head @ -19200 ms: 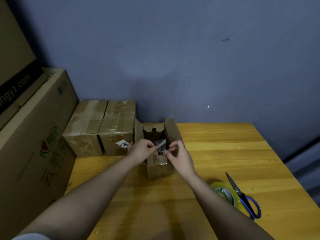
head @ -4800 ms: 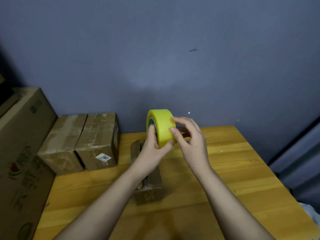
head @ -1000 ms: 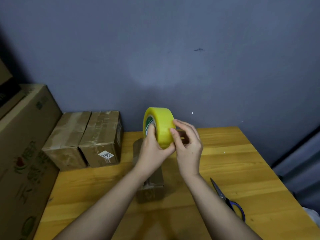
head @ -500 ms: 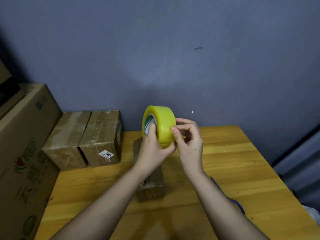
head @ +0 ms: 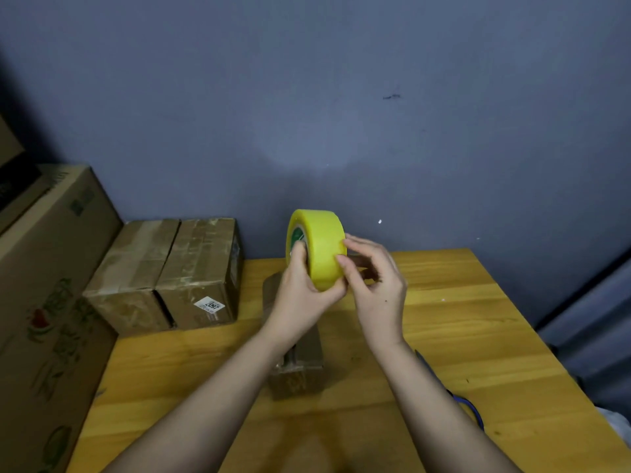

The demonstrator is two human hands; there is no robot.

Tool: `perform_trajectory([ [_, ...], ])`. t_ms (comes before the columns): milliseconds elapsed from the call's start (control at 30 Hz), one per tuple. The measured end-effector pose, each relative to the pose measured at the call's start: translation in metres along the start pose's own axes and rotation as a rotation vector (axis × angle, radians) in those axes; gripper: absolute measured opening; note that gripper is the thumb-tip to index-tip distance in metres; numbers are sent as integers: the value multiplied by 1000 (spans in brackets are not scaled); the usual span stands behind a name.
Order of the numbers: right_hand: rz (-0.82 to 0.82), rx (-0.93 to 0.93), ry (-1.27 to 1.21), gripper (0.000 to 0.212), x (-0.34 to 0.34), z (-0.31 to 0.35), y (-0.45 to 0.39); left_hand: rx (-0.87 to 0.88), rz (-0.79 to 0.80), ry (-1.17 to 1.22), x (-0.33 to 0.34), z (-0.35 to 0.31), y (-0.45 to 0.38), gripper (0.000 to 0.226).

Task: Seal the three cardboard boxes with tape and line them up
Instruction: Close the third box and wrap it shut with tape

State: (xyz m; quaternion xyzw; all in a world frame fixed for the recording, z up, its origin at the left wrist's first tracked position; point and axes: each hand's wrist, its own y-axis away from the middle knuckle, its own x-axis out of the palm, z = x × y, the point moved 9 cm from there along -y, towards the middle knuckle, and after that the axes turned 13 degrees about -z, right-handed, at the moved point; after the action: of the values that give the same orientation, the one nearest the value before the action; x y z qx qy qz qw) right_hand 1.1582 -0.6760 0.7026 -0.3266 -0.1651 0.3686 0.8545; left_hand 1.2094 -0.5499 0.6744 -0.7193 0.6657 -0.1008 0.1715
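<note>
Yellow tape roll (head: 322, 249) is held upright above the small box (head: 296, 367) on the table (head: 461, 322). Left hand (head: 302, 291) grips the roll's lower left; right hand (head: 377, 285) touches its right edge with thumb and fingertips, apparently pinching the tape end.

A small white rectangular sticker (head: 209, 306) sits on the near face of the brown taped cardboard box (head: 201, 271) at the far left edge of my yellow wooden table (head: 478, 336); its bold black number reads 2097, and the finer print under it is too small for me to make out. The big tan cardboard carton (head: 51, 302) off the table's left edge carries green and red printed artwork and characters, but I cannot read them. The yellow roll of packing tape (head: 322, 247) I hold up has a green-and-white core label, illegible from here.
</note>
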Motion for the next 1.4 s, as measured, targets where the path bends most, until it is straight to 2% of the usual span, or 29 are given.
perform_trajectory([
  [133,-18,120,-90,16,0,-7,1,63,6,-98,-1,-3,-2,56],
  [300,-18,122,-49,6,0,-5,1,111,7,-154,-1,-7,-2,60],
  [500,26,57,8,5,0,0,2,62,29,-86,1,-5,0,58],
  [567,52,50,-16,16,1,2,1,23,56,-22,2,-4,0,53],
  [600,69,88,-35,28,4,-1,-1,-12,83,28,2,-4,0,49],
  [667,131,280,-63,59,12,-18,-2,-83,142,139,4,-4,-1,38],
  [733,272,490,-62,82,25,-36,5,-127,176,223,6,-8,-2,30],
  [800,361,500,-120,87,29,-37,11,-146,207,241,12,-12,0,32],
  [900,257,494,-78,70,26,-39,7,-185,215,282,15,-15,0,32],
  [967,208,522,-106,72,26,-41,6,-199,213,316,18,-17,1,34],
  [1067,171,564,-207,79,28,-37,2,-228,208,356,20,-20,3,58],
  [1200,-8,517,-191,69,15,-32,-7,-314,208,341,26,-23,0,38],
  [1300,-56,454,-182,65,9,-28,-9,-412,207,354,28,-20,-1,33],
  [1400,-60,408,-186,66,8,-19,-11,-399,251,431,34,-26,4,29],
])
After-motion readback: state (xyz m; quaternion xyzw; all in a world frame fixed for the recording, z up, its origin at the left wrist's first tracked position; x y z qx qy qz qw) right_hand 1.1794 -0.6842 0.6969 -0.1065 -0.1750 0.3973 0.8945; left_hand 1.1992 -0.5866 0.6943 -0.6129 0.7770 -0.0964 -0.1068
